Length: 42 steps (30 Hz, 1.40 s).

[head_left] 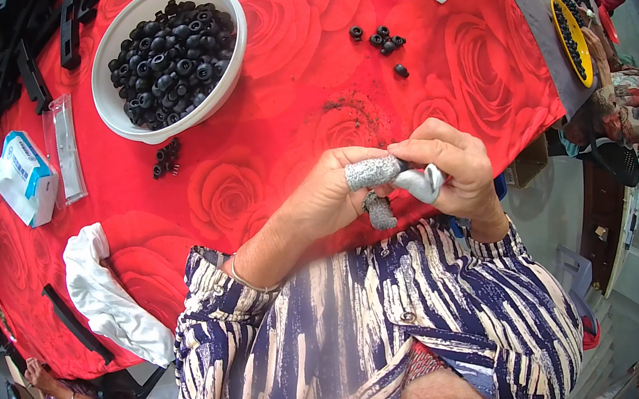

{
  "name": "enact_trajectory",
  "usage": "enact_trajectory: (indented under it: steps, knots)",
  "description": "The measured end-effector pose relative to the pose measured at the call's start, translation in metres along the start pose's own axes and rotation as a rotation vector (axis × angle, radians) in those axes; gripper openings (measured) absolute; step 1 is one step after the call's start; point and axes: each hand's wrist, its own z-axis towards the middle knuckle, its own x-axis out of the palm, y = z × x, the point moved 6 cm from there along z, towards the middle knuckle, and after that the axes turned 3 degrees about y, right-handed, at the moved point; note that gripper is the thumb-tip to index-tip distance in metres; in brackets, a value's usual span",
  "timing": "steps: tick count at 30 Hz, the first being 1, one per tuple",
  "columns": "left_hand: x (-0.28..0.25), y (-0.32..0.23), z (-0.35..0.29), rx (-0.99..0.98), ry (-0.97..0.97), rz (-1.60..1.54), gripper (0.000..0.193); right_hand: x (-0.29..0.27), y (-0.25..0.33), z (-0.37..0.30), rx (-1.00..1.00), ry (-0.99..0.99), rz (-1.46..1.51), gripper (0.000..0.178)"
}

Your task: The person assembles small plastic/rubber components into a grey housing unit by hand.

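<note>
My left hand and my right hand meet over the near edge of the table, fingers closed in a pinch. Between their fingertips shows a bit of a small black part; most of it is hidden. Grey speckled cloth covers wrap fingers of my left hand, and a smooth grey cover sits at my right thumb. Beyond my hands lie several loose black ring-topped parts. A white bowl heaped with the same kind of parts stands at the far left.
Dark crumbs are scattered on the red rose-patterned cloth. To the left lie a white-and-blue box, a clear plastic packet, a white cloth and long black strips. A yellow tray is beside another person at right.
</note>
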Motion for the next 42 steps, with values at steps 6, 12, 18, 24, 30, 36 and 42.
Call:
enact_trajectory:
  steps: [6,12,18,24,30,36,42]
  knots:
    - [0.003,-0.001,-0.001,0.016,0.04,0.043,0.021,-0.001,0.008,-0.004,-0.152,-0.138,-0.061,0.033]
    - [0.01,-0.01,-0.005,0.019,0.013,0.282,0.019,-0.005,0.012,0.0,-0.212,-0.058,-0.067,0.034]
    - [0.018,-0.014,-0.009,0.102,-0.054,0.315,0.021,-0.008,0.013,-0.008,-0.212,-0.098,-0.15,0.033]
    - [0.022,-0.017,-0.011,0.085,-0.09,0.331,0.021,-0.016,-0.002,-0.015,0.382,0.069,0.167,0.034]
    - [0.021,-0.018,-0.009,0.161,-0.02,0.384,0.021,-0.013,-0.003,-0.015,0.394,0.111,0.153,0.024]
    - [0.021,-0.021,-0.009,0.19,-0.057,0.572,0.024,-0.013,-0.006,-0.015,0.364,0.079,0.081,0.025]
    - [0.019,-0.022,-0.008,0.243,-0.122,0.623,0.023,-0.011,-0.005,-0.015,0.373,0.07,0.098,0.025]
